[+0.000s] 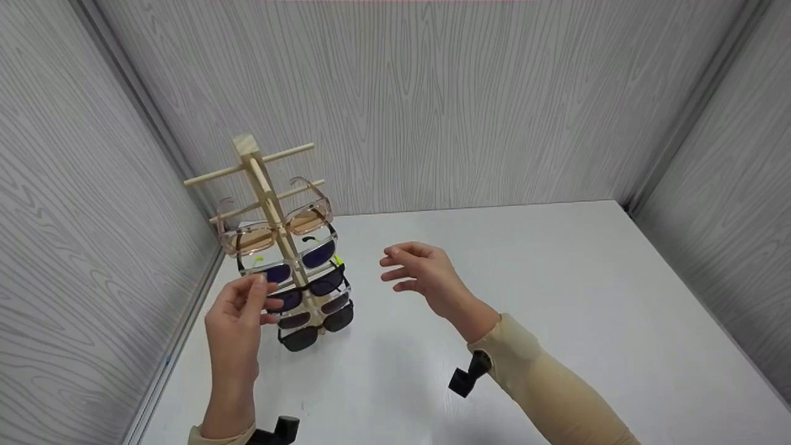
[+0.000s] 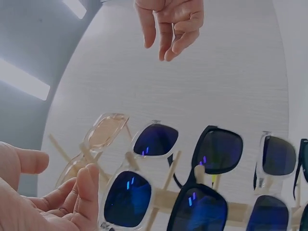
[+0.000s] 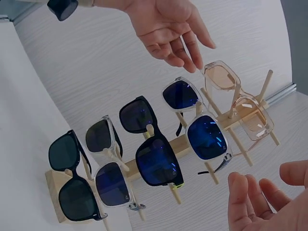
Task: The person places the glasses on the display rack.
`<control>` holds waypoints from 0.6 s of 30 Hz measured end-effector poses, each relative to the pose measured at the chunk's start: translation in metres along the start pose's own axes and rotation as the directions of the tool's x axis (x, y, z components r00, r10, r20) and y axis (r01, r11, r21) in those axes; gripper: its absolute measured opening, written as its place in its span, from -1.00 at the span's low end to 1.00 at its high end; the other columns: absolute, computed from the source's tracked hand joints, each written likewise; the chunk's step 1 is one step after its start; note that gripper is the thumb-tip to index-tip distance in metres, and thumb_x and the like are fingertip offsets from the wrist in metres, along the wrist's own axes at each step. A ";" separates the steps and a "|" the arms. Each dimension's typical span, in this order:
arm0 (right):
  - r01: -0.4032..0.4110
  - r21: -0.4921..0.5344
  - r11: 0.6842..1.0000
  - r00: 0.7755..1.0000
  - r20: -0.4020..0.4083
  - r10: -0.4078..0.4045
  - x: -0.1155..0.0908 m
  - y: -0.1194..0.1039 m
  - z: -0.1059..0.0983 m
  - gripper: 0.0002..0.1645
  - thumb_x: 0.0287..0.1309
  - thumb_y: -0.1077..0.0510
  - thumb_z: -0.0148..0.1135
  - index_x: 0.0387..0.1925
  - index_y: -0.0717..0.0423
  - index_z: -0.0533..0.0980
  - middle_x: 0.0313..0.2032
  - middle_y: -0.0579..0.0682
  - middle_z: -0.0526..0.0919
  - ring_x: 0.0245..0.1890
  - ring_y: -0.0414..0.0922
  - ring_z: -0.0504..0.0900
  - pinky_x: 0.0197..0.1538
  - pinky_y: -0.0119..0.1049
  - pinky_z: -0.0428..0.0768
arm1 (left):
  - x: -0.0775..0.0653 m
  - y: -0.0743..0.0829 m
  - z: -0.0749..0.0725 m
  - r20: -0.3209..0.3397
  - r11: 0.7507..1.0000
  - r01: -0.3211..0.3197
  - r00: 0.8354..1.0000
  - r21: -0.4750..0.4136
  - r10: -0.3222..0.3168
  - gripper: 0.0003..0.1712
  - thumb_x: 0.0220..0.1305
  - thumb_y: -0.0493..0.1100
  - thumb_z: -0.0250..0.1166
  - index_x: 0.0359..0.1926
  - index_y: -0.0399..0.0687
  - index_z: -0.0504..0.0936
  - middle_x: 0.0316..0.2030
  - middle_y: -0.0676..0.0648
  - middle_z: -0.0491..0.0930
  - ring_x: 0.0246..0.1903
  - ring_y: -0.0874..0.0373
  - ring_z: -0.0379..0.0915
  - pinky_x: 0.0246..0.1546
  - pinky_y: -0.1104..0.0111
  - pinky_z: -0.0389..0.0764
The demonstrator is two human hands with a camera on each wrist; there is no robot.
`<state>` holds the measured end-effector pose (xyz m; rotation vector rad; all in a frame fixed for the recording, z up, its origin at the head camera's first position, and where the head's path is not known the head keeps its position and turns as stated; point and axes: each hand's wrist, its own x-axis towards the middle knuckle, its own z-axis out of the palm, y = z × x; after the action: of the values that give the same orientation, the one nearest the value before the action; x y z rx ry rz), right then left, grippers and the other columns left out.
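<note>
A wooden eyewear rack (image 1: 267,201) stands at the left, with several pairs of glasses hung one under another. Its upper pair is clear-pink tinted glasses (image 1: 250,240); below hang clear-framed sunglasses (image 3: 207,137) with blue lenses, then black-framed sunglasses (image 3: 156,159). Lower down come more clear-framed sunglasses (image 3: 111,184) and black sunglasses (image 3: 77,199). My left hand (image 1: 238,315) is beside the rack's left side, fingers loosely bent and holding nothing. To the right of the rack my right hand (image 1: 426,278) hovers, fingers loosely spread and apart from the glasses.
The rack's topmost peg (image 1: 287,152) carries no glasses. A white tabletop (image 1: 556,296) extends to the right. Wood-grain panels (image 1: 432,105) rise at the back and both sides. Black wrist cameras (image 1: 469,372) are strapped to the forearms.
</note>
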<state>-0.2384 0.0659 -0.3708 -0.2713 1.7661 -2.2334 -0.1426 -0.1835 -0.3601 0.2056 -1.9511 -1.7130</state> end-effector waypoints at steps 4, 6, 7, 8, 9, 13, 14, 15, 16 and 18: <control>0.012 0.020 1.000 1.000 -0.001 -0.012 -0.008 0.009 -0.010 -0.70 0.21 0.10 0.20 -0.12 0.23 0.52 -0.18 0.16 0.62 -0.23 0.02 0.65 -0.26 -0.25 0.61 | -0.005 -0.007 0.005 0.034 1.000 0.023 0.999 0.006 -0.023 -0.65 0.32 -0.05 0.15 -0.07 -0.26 0.52 -0.27 -0.16 0.58 -0.41 0.10 0.55 -0.49 0.42 0.60; 0.014 0.029 0.999 1.000 -0.004 -0.013 -0.010 0.013 -0.016 -0.70 0.22 0.10 0.19 -0.11 0.23 0.51 -0.19 0.16 0.61 -0.23 0.02 0.65 -0.26 -0.25 0.61 | -0.008 -0.011 0.009 0.053 0.999 0.033 0.998 0.000 -0.033 -0.66 0.33 -0.07 0.15 -0.07 -0.27 0.52 -0.26 -0.19 0.58 -0.40 0.09 0.55 -0.47 0.41 0.60; 0.015 0.032 0.999 1.000 -0.006 -0.014 -0.011 0.015 -0.019 -0.69 0.22 0.10 0.19 -0.10 0.23 0.51 -0.19 0.16 0.61 -0.24 0.01 0.65 -0.26 -0.25 0.61 | -0.009 -0.013 0.011 0.064 0.999 0.042 0.997 0.003 -0.042 -0.66 0.33 -0.06 0.15 -0.07 -0.26 0.52 -0.26 -0.19 0.58 -0.40 0.09 0.55 -0.46 0.42 0.60; 0.010 0.040 0.999 1.000 -0.009 -0.010 -0.012 0.017 -0.021 -0.69 0.22 0.10 0.19 -0.10 0.23 0.50 -0.20 0.14 0.62 -0.24 0.01 0.65 -0.26 -0.25 0.61 | -0.011 -0.015 0.013 0.076 0.999 0.049 0.996 -0.001 -0.049 -0.66 0.33 -0.07 0.14 -0.07 -0.26 0.52 -0.26 -0.20 0.58 -0.40 0.09 0.54 -0.46 0.42 0.60; 0.005 0.049 0.999 1.000 -0.012 -0.004 -0.013 0.019 -0.024 -0.68 0.21 0.09 0.20 -0.10 0.23 0.50 -0.20 0.14 0.62 -0.24 0.01 0.65 -0.26 -0.25 0.61 | -0.012 -0.017 0.015 0.089 0.998 0.056 0.994 -0.006 -0.055 -0.67 0.33 -0.07 0.14 -0.07 -0.27 0.51 -0.25 -0.21 0.58 -0.39 0.09 0.55 -0.45 0.41 0.60; -0.017 0.068 0.998 0.999 -0.032 0.019 -0.018 0.029 -0.034 -0.65 0.20 0.07 0.21 -0.08 0.24 0.49 -0.20 0.13 0.62 -0.23 0.01 0.64 -0.25 -0.25 0.60 | -0.018 -0.023 0.025 0.147 0.996 0.086 0.986 -0.025 -0.081 -0.66 0.33 -0.09 0.15 -0.06 -0.30 0.50 -0.27 -0.16 0.58 -0.37 0.05 0.55 -0.43 0.37 0.61; -0.025 0.075 0.997 0.999 -0.040 0.029 -0.020 0.032 -0.037 -0.64 0.20 0.07 0.21 -0.08 0.24 0.49 -0.20 0.13 0.62 -0.23 0.01 0.64 -0.25 -0.25 0.60 | -0.019 -0.026 0.028 0.162 0.995 0.093 0.983 -0.033 -0.086 -0.65 0.33 -0.09 0.15 -0.05 -0.31 0.50 -0.28 -0.15 0.58 -0.37 0.04 0.55 -0.43 0.37 0.61; -0.033 0.080 0.996 0.998 -0.049 0.037 -0.021 0.035 -0.040 -0.64 0.20 0.06 0.22 -0.08 0.24 0.49 -0.21 0.13 0.62 -0.23 0.01 0.64 -0.25 -0.25 0.60 | -0.019 -0.028 0.031 0.177 0.994 0.102 0.980 -0.039 -0.093 -0.65 0.33 -0.10 0.15 -0.05 -0.31 0.50 -0.28 -0.13 0.59 -0.37 0.03 0.55 -0.43 0.36 0.61; -0.040 0.085 0.996 0.997 -0.058 0.045 -0.022 0.039 -0.042 -0.63 0.19 0.06 0.22 -0.07 0.24 0.49 -0.21 0.12 0.62 -0.23 0.01 0.64 -0.25 -0.25 0.60 | -0.020 -0.030 0.033 0.192 0.993 0.111 0.976 -0.042 -0.101 -0.65 0.33 -0.09 0.16 -0.04 -0.30 0.50 -0.28 -0.11 0.59 -0.36 0.03 0.55 -0.44 0.36 0.61; -0.057 0.097 0.994 0.995 -0.079 0.065 -0.023 0.046 -0.048 -0.63 0.18 0.06 0.23 -0.07 0.23 0.49 -0.22 0.12 0.63 -0.23 0.00 0.65 -0.25 -0.26 0.60 | -0.022 -0.035 0.038 0.218 0.991 0.126 0.969 -0.044 -0.113 -0.66 0.32 -0.10 0.17 -0.04 -0.29 0.50 -0.28 -0.11 0.59 -0.37 0.04 0.55 -0.44 0.37 0.60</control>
<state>-0.2271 0.1084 -0.4259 -0.1063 1.6784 -2.3068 -0.1498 -0.1464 -0.4020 0.1232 -2.0759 -1.9372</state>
